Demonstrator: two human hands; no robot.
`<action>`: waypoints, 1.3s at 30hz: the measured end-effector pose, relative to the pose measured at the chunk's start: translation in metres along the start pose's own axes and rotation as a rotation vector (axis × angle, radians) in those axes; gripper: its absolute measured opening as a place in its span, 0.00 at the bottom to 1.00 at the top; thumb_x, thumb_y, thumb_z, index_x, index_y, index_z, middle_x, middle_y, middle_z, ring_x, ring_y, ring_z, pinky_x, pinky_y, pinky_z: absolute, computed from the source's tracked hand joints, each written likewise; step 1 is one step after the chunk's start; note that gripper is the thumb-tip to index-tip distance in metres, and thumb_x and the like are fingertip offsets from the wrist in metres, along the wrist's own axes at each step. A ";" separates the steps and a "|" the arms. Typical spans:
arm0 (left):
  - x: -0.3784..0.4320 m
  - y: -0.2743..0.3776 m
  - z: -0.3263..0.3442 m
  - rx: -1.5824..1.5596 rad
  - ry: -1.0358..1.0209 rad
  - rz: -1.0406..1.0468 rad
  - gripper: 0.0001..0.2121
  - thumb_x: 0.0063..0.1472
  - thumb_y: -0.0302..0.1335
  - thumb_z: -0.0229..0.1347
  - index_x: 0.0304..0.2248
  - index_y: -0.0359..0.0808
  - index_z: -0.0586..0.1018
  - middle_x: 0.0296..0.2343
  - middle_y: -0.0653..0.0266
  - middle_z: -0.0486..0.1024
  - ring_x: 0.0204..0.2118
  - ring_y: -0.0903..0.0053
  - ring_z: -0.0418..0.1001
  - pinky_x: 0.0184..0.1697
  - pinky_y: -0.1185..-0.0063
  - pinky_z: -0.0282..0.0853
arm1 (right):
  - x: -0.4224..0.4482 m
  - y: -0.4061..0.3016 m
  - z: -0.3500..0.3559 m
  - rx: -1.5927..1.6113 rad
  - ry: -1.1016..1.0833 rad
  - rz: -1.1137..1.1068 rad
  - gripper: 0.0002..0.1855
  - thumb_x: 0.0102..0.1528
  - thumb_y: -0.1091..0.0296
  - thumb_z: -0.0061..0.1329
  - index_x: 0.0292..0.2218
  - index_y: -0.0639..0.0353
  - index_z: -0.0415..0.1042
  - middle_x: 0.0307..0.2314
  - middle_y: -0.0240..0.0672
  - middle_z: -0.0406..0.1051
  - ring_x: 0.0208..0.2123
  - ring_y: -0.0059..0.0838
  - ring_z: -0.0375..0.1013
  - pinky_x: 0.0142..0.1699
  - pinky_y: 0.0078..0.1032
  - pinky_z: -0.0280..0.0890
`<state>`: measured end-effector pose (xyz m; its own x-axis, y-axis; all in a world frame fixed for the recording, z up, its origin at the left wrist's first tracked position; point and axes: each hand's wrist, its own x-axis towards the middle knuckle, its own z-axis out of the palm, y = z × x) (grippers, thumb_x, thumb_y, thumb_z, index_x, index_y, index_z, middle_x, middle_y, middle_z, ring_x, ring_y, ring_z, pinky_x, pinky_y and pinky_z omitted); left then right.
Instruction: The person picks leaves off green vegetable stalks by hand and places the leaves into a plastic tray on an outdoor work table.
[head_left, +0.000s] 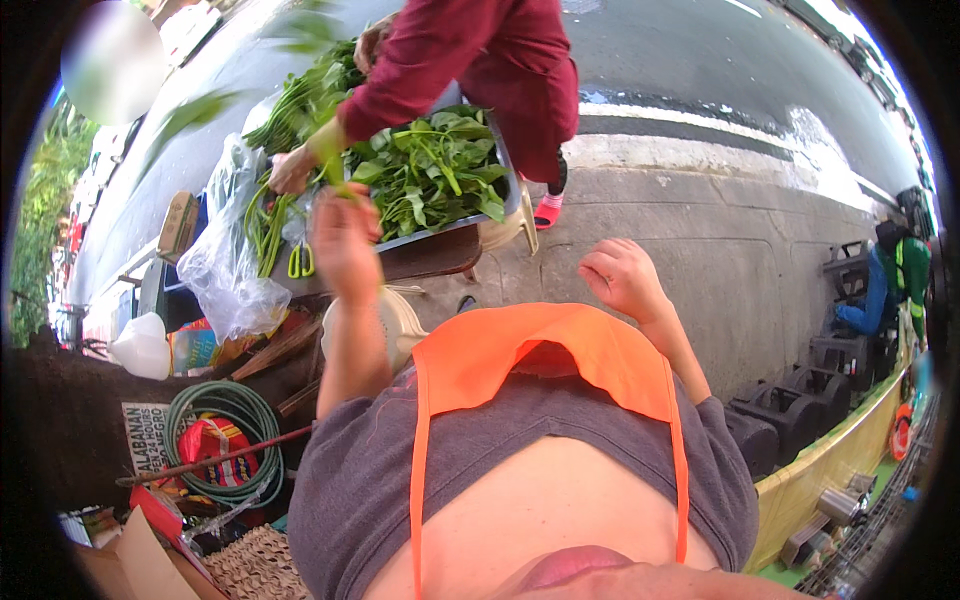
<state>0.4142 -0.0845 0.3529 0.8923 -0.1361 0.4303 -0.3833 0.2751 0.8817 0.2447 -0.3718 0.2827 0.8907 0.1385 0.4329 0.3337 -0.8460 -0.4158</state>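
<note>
My left hand (346, 244) is raised over the near edge of a metal tray, blurred by motion, with its fingers closed round a green leafy stalk (328, 146). Leafy greens (435, 169) fill the tray (420, 231). My right hand (621, 276) hangs in the air to the right of the tray, loosely curled, with nothing visible in it. Another person's hand (292, 169), below a maroon sleeve (420, 67), reaches among the bundled stems (274, 229) just beyond my left hand. Yellow-green scissor handles (301, 261) lie beside these stems.
A clear plastic bag (225, 277) hangs at the table's left end. A plastic stool (401, 319) stands close before me, left of centre. Lower left are a coiled green hose (176, 405) and a cardboard box (150, 559). Black plastic stands (780, 397) line the pavement at right.
</note>
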 end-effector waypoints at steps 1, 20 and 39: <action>-0.020 -0.016 0.017 0.065 -0.033 -0.106 0.09 0.62 0.30 0.45 0.34 0.33 0.71 0.19 0.70 0.66 0.17 0.87 0.58 0.20 0.89 0.53 | -0.002 0.000 -0.007 -0.007 0.008 0.017 0.03 0.45 0.69 0.49 0.24 0.56 0.69 0.21 0.32 0.66 0.26 0.34 0.68 0.32 0.30 0.61; -0.108 -0.091 0.141 0.194 -1.087 -0.387 0.07 0.59 0.25 0.47 0.32 0.30 0.74 0.20 0.71 0.67 0.23 0.87 0.62 0.26 0.86 0.59 | -0.086 -0.008 -0.077 -0.384 0.236 0.235 0.05 0.44 0.67 0.52 0.26 0.52 0.71 0.26 0.24 0.67 0.33 0.27 0.65 0.40 0.26 0.57; -0.106 -0.062 0.155 0.633 -1.074 0.352 0.05 0.55 0.26 0.52 0.30 0.33 0.74 0.22 0.59 0.72 0.23 0.63 0.71 0.25 0.73 0.65 | -0.068 -0.008 0.001 1.419 0.874 0.975 0.06 0.52 0.68 0.44 0.30 0.60 0.70 0.26 0.29 0.70 0.28 0.19 0.65 0.35 0.19 0.55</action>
<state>0.3066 -0.2343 0.2823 0.1971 -0.9212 0.3355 -0.8655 -0.0028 0.5008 0.1818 -0.3737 0.2561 0.6689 -0.6876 -0.2826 0.2623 0.5740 -0.7757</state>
